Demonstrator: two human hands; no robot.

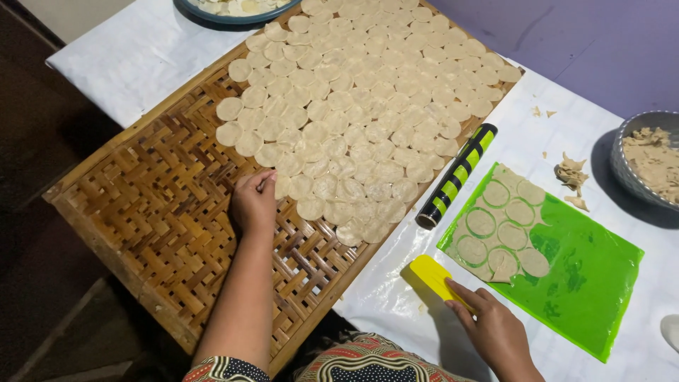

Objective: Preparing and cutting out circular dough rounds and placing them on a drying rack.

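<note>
My left hand (253,204) rests on the woven bamboo tray (163,205), its fingertips pinching a thin round dough disc (269,181) at the edge of the rows. Several pale dough discs (368,92) cover the tray's far half in overlapping rows. My right hand (491,329) grips a yellow scraper (435,277) on the white table, just left of a green mat (587,283). A rolled dough sheet (502,223) with round cut-outs lies on the mat's near-left part.
A black rolling pin with yellow-green stripes (456,177) lies between tray and mat. A grey bowl of dough scraps (647,166) stands at the right edge, with loose scraps (571,173) beside it. A dark-rimmed plate (233,10) sits at the top.
</note>
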